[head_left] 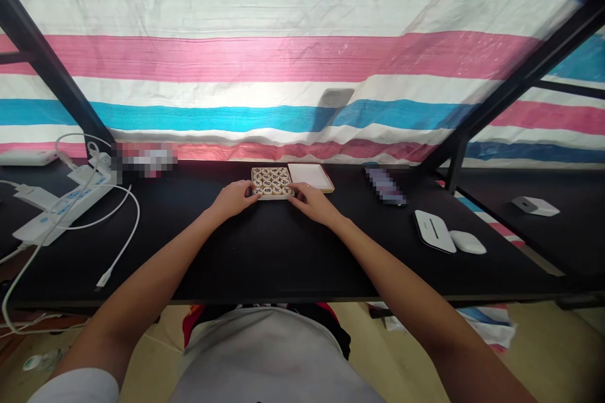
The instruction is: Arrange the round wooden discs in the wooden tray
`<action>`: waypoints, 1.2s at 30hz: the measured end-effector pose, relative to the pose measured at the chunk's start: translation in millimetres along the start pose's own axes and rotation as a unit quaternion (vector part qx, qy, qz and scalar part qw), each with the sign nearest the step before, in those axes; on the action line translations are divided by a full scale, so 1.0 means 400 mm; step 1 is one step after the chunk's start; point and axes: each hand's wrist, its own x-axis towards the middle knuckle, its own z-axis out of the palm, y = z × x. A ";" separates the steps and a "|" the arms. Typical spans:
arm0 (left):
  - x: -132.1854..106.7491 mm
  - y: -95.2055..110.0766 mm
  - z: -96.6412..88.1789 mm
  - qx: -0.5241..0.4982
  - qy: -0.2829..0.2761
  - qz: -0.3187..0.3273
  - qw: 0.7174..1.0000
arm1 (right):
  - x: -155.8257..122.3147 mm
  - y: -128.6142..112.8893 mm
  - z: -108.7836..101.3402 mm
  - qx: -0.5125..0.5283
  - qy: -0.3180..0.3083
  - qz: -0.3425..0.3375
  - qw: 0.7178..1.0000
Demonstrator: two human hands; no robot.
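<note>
Small wooden box [271,182] at the far middle of the black bench [265,258], filled with round game pieces laid in even rows, dark marks on their tops too small to read. No empty slot visible among the pieces, so seemingly full; uncovered all the same, with a pale flat lid [311,176] lying just right of the box, edge to edge or very nearly, blank side up. Left hand [234,197] against the box's near left corner, fingers half curled and touching the rim. Right hand [309,200] against the near right corner, fingers stretched forward along the seam between box and lid. Box bracketed between the two hands and flat on the bench; cannot tell whether pinched firmly or merely steadied by either set of fingers. Both forearms reaching in from the near edge, bare to the elbow. Farther right, a dark blurred phone [385,186], then a flat white device [433,231] and a white mouse-shaped thing [467,242] side by side, well apart from the hands. To the left, a white power strip [57,208] with plugs in it and a loose white cable [120,245] looping toward the near edge. Behind everything, a striped tarp [302,56] in pink, white and blue, hung as a backdrop along the far side.
</note>
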 end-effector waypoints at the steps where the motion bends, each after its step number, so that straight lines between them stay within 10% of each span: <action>1: -0.001 -0.001 -0.004 -0.001 -0.004 0.004 1.000 | 0.000 -0.003 -0.005 0.005 0.002 0.003 1.000; 10: -0.015 -0.005 -0.023 -0.006 -0.010 0.110 0.994 | -0.010 -0.025 -0.025 0.104 -0.014 0.024 0.994; 16: 0.003 -0.026 0.016 -0.079 0.076 0.053 0.993 | 0.001 0.014 0.008 0.040 0.029 0.002 0.999; 36: -0.005 -0.017 -0.013 -0.139 -0.104 0.085 0.981 | 0.000 0.009 0.006 0.011 -0.023 -0.019 0.999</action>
